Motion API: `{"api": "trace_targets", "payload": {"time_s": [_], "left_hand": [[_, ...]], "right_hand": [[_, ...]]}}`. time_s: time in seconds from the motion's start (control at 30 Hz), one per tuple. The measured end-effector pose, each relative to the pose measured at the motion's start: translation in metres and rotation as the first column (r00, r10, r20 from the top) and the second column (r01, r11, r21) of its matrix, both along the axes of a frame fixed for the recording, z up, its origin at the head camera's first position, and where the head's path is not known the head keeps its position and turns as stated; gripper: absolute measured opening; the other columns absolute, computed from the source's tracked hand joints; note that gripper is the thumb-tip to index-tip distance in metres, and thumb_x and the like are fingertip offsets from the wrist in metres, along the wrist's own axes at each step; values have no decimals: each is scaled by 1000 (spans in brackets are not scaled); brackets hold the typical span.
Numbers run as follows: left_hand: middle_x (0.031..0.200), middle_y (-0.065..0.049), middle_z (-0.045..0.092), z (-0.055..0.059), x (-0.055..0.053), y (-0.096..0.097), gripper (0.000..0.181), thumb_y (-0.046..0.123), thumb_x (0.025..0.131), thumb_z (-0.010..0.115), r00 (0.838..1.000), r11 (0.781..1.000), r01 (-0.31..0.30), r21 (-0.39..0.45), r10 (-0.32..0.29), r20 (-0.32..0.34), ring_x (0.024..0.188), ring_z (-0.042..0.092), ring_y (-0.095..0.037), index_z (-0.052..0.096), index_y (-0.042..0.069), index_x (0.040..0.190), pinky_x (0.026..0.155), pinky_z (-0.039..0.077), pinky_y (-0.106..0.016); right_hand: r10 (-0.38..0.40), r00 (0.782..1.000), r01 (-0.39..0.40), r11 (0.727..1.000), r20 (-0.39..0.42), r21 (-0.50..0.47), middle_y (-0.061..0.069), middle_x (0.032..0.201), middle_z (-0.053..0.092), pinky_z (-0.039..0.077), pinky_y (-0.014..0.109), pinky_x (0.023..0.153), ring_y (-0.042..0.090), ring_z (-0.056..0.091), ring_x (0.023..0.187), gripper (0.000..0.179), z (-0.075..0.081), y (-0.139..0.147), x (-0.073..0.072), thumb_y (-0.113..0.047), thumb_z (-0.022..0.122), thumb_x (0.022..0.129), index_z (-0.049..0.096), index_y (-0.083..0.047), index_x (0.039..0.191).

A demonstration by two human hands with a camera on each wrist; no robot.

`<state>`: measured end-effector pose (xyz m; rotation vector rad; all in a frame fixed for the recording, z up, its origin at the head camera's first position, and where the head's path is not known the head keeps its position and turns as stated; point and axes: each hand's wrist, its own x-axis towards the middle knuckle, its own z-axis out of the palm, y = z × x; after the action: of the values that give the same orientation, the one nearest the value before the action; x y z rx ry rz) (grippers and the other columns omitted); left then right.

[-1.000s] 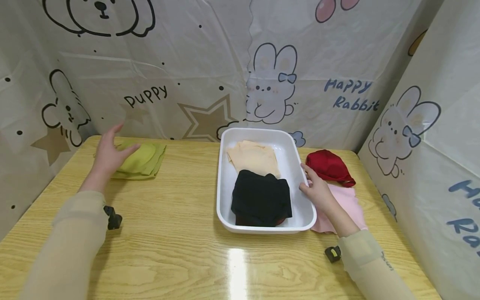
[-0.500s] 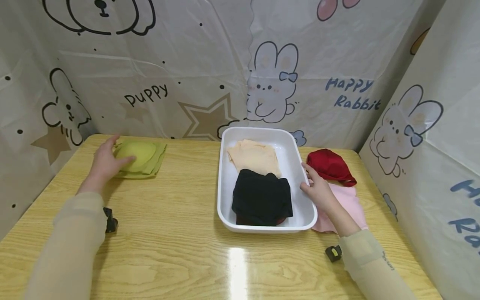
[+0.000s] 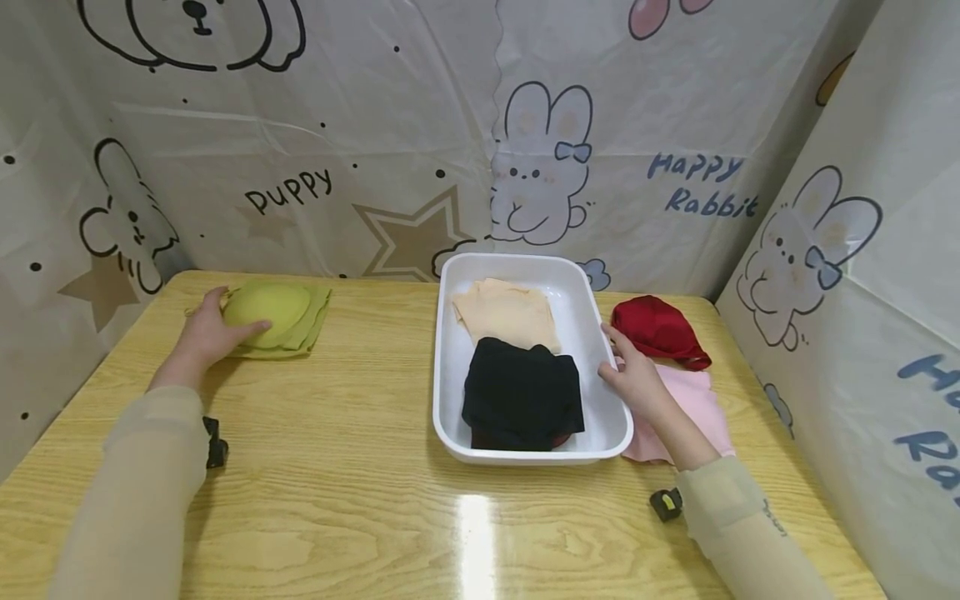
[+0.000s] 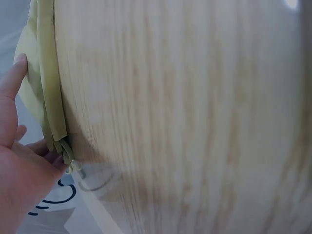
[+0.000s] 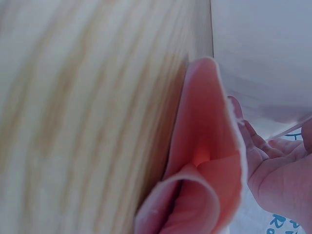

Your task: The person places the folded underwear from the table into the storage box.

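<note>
At the table's left, my left hand (image 3: 204,332) grips the near left side of a folded yellow-green bra (image 3: 270,310). Seen from the left wrist, the thumb lies against the yellow-green fabric (image 4: 46,73) and the fingers curl at its end by the straps. My right hand (image 3: 637,385) holds the right rim of a white plastic tray (image 3: 510,457), thumb over the edge. Inside lie a folded beige garment (image 3: 506,312) and, nearer, a black folded garment (image 3: 521,396) with something dark reddish-brown showing beneath it.
Right of the tray sit a dark red folded bra (image 3: 656,329) and a pink cloth (image 3: 693,408), partly covered by my right wrist. In the right wrist view the pink cloth (image 5: 209,122) stands curled. Printed sheeting (image 3: 412,125) walls the back and sides of the wooden table (image 3: 352,500).
My left hand has come down from above the yellow-green bra onto its left side and closed on it. The right hand and the tray have stayed in place.
</note>
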<state>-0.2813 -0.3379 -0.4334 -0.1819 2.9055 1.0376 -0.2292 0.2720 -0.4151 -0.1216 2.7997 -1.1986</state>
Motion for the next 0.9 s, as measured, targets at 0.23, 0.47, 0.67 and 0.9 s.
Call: {"api": "trace_targets", "payload": {"time_s": [0.23,0.47,0.67,0.9], "left_hand": [[146,-39,12,3,2,4,112,59,81,63,1000,1000,-10,-25,11,29,129,10,-61,-1,-2,149,101,19,-70],[145,-39,15,8,3,7,114,57,79,67,999,999,-9,-46,11,47,128,12,-61,0,-2,149,100,20,-70],[145,-40,13,12,4,9,113,56,79,67,997,999,10,-34,-7,75,129,11,-61,1,-4,148,102,19,-70],[146,-39,13,10,4,8,113,57,79,68,996,999,-1,-33,4,88,129,14,-60,3,-3,149,102,20,-69]], "right_hand": [[-9,1000,9,1000,15,3,29,136,43,52,51,83,45,54,112,67,-1,1,-1,-10,50,91,19,-12,151],[-15,1000,15,1000,27,4,29,136,43,52,50,83,44,54,112,68,1,-1,0,-9,50,91,19,-12,151],[-10,1000,9,1000,26,6,29,137,42,52,50,83,45,53,113,68,1,-1,-1,-10,50,91,18,-12,151],[2,1000,-2,1000,6,9,30,136,43,52,51,82,45,55,111,67,1,-1,0,-9,50,91,19,-10,151]]}}
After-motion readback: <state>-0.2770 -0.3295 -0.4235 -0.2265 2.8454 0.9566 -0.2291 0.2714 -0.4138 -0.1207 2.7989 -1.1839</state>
